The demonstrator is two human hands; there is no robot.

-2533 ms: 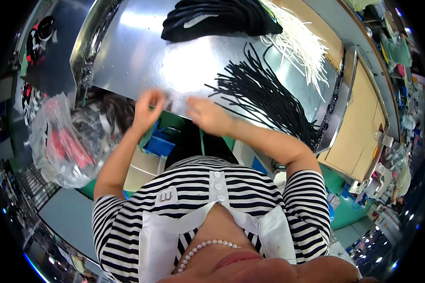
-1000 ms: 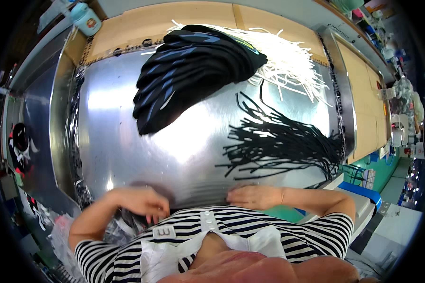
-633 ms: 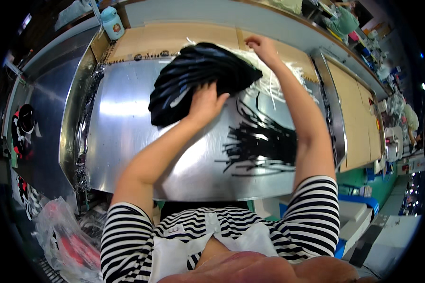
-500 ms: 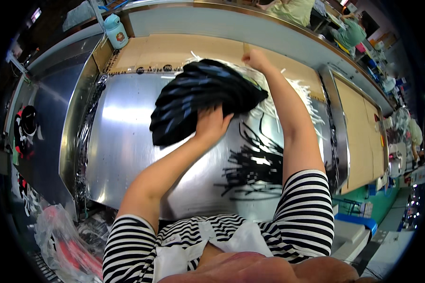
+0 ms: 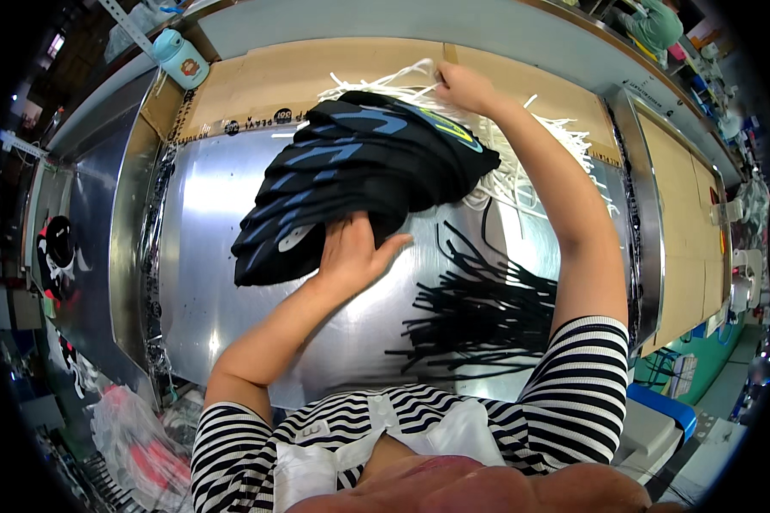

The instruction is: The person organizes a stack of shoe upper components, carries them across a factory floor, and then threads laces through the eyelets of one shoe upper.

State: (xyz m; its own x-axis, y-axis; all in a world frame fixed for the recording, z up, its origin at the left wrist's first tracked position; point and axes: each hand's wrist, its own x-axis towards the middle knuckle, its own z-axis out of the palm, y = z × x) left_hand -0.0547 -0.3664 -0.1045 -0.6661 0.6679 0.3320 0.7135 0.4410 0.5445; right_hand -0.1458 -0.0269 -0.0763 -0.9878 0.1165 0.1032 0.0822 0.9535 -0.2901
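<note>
Across most of the view, a shiny metal bench (image 5: pixel 218 201), bordered on the far side by a flat strip of tan cardboard (image 5: pixel 316 64). On the bench, just beyond the middle, a fanned stack of black fabric pieces (image 5: pixel 359 162) with blue-grey markings. Nearer the body and to the right, a loose bundle of black cords (image 5: pixel 479 316), spreading leftward into separate ends and partly covered on its right by the right arm (image 5: pixel 577 222). Beyond the stack and to its right, a tangle of white cords (image 5: pixel 509 175), showing past the fabric and reaching onto the cardboard. At lower left, off the bench, a clear plastic bag (image 5: pixel 133 427) with pinkish-red contents. At the near edge of the stack, the left hand (image 5: pixel 348 254), back upward, with fingertips out of sight among the folds and thumb spread wide to the right; cannot tell the closure of this grip. Over the stack's far right edge, the right hand (image 5: pixel 464 88), curled narrow, with a white cord (image 5: pixel 415 68) held in the grip and bent into a loop. In the far left corner, a light blue bottle (image 5: pixel 180 60). Beside the left fingers, on the black fabric, a small pale patch (image 5: pixel 295 237).
</note>
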